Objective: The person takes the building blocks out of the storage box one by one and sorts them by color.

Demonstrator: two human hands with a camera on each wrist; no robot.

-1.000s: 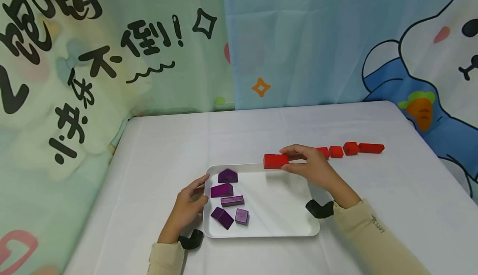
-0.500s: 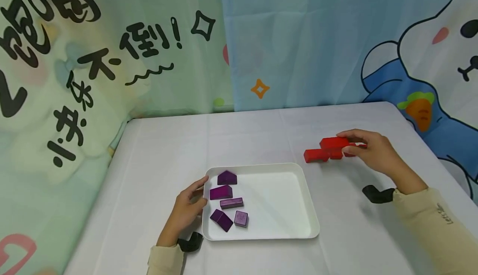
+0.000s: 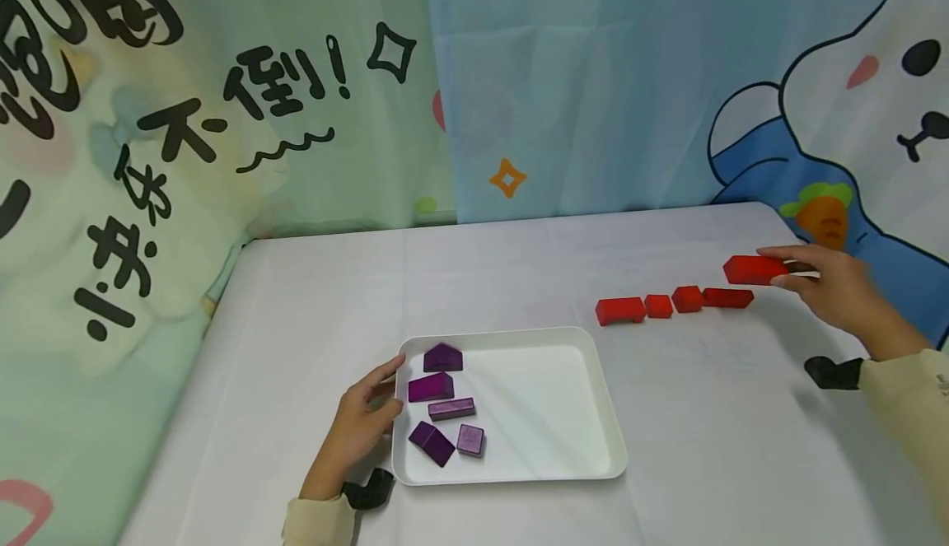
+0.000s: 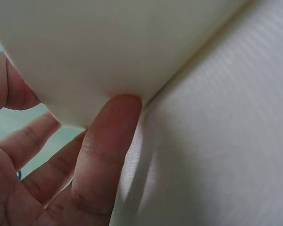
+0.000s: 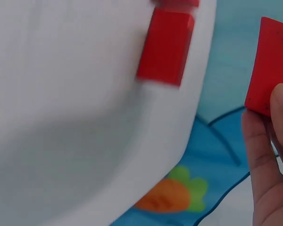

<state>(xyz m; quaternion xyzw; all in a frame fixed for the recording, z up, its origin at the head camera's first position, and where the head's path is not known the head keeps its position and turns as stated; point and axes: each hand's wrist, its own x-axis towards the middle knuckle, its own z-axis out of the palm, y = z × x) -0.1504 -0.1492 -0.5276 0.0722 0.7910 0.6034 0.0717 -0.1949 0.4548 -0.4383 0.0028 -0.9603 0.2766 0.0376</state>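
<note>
My right hand [image 3: 845, 295] pinches a red block [image 3: 752, 270] between thumb and fingers, held off the right end of a row of red blocks. In the right wrist view the thumb lies over one face of the held block [image 5: 273, 66], with a finger under its lower edge. The row has a long block [image 3: 619, 310], two smaller ones [image 3: 658, 306] [image 3: 687, 299] and another long one [image 3: 728, 297]. My left hand [image 3: 359, 422] grips the left edge of a white tray [image 3: 549, 472]; in the left wrist view the thumb [image 4: 108, 141] presses the outer wall.
Several purple blocks [image 3: 442, 357] of different shapes lie in the tray's left part. A white cloth [image 3: 489, 274] covers the table. Printed curtains [image 3: 593, 77] hang behind the far edge and at the left.
My right hand has carried the red block from over the tray's far edge, across the red row, to past its right end. The left hand has stayed at the tray.
</note>
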